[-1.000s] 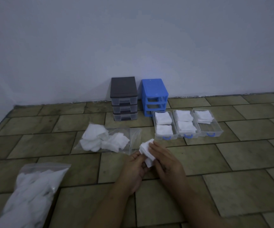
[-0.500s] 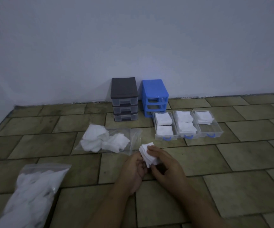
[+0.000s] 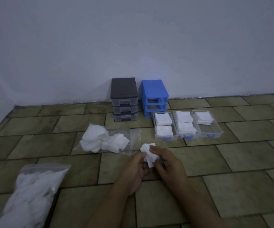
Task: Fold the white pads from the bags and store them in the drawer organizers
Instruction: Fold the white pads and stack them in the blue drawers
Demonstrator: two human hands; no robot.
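While both hands pinch one pad [image 3: 149, 155] mid-fold above the floor, left hand [image 3: 133, 171] & right hand [image 3: 170, 167] clamp its edges, prob. to square it for the right drawer [image 3: 215, 131], half-empty, far right; open bag [image 3: 110, 140] lies near left.

No legible text, label, brand, number or sign appears on any surface in the head view, the lighting being dim and the printed detail unresolved.
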